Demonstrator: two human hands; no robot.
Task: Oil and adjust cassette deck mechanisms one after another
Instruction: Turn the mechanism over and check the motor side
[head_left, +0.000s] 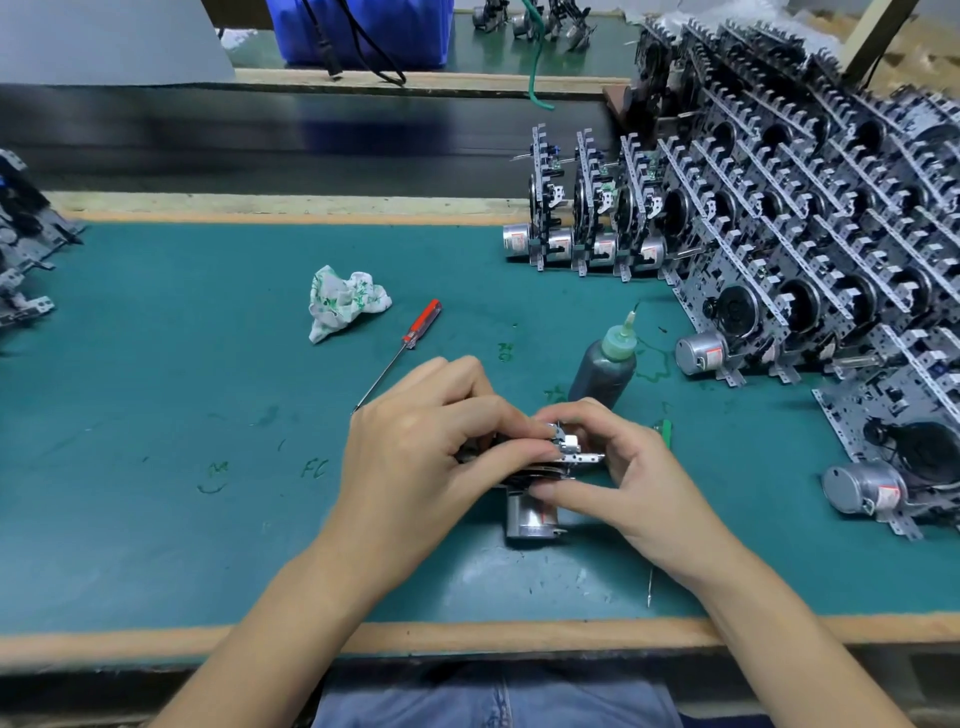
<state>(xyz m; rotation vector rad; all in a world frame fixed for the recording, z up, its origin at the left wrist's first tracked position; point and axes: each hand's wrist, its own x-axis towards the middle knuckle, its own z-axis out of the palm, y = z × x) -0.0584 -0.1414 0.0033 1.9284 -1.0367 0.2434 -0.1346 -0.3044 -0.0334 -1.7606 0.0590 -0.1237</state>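
A cassette deck mechanism (535, 512) with a silver motor at its bottom is held just above the green mat near the front edge. My left hand (431, 441) grips its left side, fingers curled over the top. My right hand (618, 467) pinches its right side, thumb under the metal frame and fingertips on the top parts. An oil bottle (605, 366) with a green cap and thin nozzle stands upright just behind my hands. A red-handled screwdriver (410, 343) lies on the mat behind my left hand.
Several stacked mechanisms (810, 234) fill the right side and three stand upright (587, 218) at the back. A crumpled cloth (343, 304) lies mid-mat. More mechanisms (21, 260) sit at the left edge. A thin tool (650, 587) lies near my right wrist. A dark conveyor belt (260, 135) runs behind.
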